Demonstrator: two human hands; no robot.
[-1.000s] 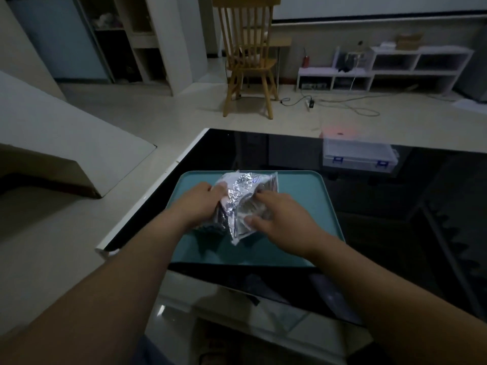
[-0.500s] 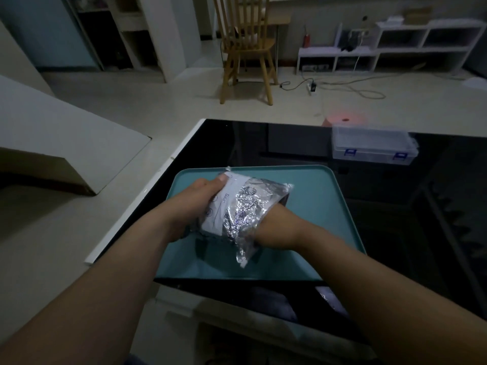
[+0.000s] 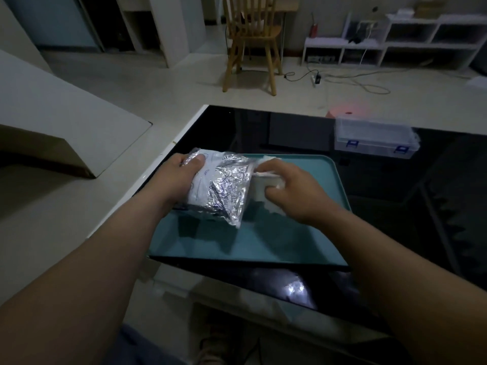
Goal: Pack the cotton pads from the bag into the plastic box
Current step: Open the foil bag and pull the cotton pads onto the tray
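A shiny silver foil bag (image 3: pixel 224 189) lies on its side over the teal tray (image 3: pixel 263 243). My left hand (image 3: pixel 181 177) grips the bag's closed end, thumb on top. My right hand (image 3: pixel 292 191) is just outside the bag's open mouth, its fingers curled round a stack of white cotton pads (image 3: pixel 266 181) that sticks out of the bag. The clear plastic box (image 3: pixel 375 138) with blue latches stands shut on the black table, far right of the tray, away from both hands.
The black glossy table (image 3: pixel 421 206) holds the tray and box; its white left edge runs diagonally. A wooden chair (image 3: pixel 250 43) stands on the floor beyond. A cardboard panel (image 3: pixel 52 122) lies to the left. White low shelves (image 3: pixel 395 46) line the far wall.
My right hand was inside the bag half a second ago; now it has come out to the right holding a stack of pads. My left hand keeps its grip on the bag.
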